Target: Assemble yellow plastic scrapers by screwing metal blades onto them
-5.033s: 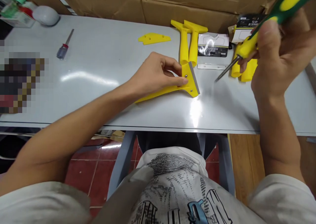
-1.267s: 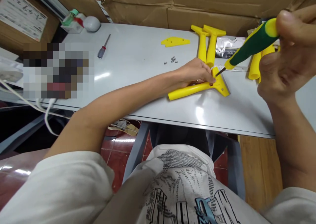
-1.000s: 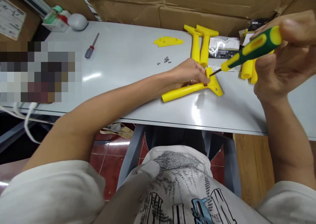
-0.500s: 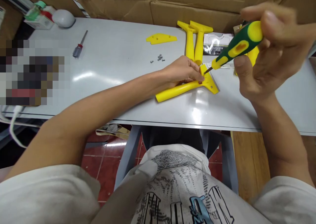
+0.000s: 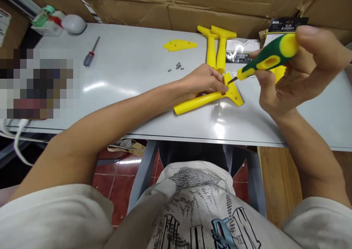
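Fingers (image 5: pixel 221 86) of the left hand (image 5: pixel 202 80) pinch the yellow plastic T-shaped scraper (image 5: pixel 203 101) on the glossy pale-grey table (image 5: pixel 123 55).
In the head view, the right hand (image 5: pixel 291 80) curls its fingers around a green-and-yellow screwdriver (image 5: pixel 265 59), its slanted tip at the scraper head's far end; whether it is seated is too small to tell. Turning would likely go best with the shaft squarer to the head, steady downward pressure, and the left fingertips clear of the tip.
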{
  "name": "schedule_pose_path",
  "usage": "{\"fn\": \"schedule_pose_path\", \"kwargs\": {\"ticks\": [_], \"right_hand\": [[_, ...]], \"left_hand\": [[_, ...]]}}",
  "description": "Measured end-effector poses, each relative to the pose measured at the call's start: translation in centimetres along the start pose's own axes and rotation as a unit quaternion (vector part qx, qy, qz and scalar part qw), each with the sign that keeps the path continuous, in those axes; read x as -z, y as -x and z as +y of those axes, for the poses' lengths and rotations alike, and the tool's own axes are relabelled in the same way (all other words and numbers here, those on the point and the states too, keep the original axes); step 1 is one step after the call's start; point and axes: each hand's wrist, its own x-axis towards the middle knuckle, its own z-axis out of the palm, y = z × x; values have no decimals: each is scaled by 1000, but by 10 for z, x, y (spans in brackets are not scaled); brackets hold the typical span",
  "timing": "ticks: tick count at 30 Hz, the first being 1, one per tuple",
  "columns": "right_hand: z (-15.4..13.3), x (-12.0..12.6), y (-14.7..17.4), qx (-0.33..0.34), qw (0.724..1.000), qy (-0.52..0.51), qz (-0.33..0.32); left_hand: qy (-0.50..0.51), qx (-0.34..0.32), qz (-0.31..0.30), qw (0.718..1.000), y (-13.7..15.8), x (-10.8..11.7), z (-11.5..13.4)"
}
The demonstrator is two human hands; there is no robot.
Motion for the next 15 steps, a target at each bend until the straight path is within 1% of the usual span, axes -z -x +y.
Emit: {"fn": "schedule_pose_path", "kwargs": {"ticks": [2,4,7,8,10,11,12,14,15], "right_hand": [[-2,-8,-3,3,998,8,65],[-2,-12,-9,-4,994,10,113],[9,-8,-20,7,993,-33,117],[14,-6,-22,-3,991,-56,123],[20,0,-24,-72,985,-92,126],[21,3,-23,-125,981,-100,111],[20,6,-22,-187,974,-102,82],[15,9,-19,-307,946,-104,28],[11,10,-18,-354,929,-108,12]], "left_hand": [[3,19,-13,1000,0,-1,1],[4,13,-18,1000,-1,-1,1],[-19,-5,-32,999,1,2,5],[-43,-12,-36,998,4,4,8],[-116,-37,-34,992,10,6,15],[-159,-53,-30,985,13,6,18],[-201,-69,-27,977,15,6,20],[-270,-99,-20,958,17,3,20],[-295,-113,-14,949,16,2,17]]}}
